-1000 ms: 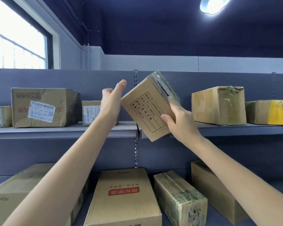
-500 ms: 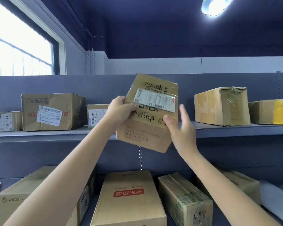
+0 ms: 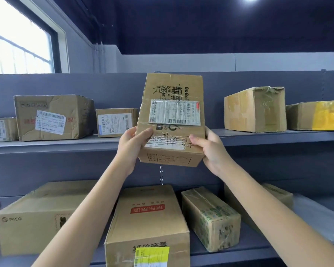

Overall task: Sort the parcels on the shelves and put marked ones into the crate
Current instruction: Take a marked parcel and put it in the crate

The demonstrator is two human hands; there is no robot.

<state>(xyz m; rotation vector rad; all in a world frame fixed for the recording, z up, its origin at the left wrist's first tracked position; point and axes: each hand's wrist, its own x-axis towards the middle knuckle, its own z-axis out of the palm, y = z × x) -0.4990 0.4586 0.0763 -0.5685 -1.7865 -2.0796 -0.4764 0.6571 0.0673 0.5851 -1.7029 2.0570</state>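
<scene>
Parcel held in the air in front of the upper shelf, upright, tilted slightly, label face toward the camera. Left hand gripping the lower left edge, thumb across the front face. Right hand gripping the lower right edge, thumb on the taped front. White shipping label stuck across the middle of the parcel, black handwriting above and below it.

On the upper shelf, left of the parcel: large dented box with a white label, small box just beside it. To the right: tall box, then a box with yellow tape.

On the lower shelf: PICO box at left, long box with red logo at centre, green-printed box beside it.
</scene>
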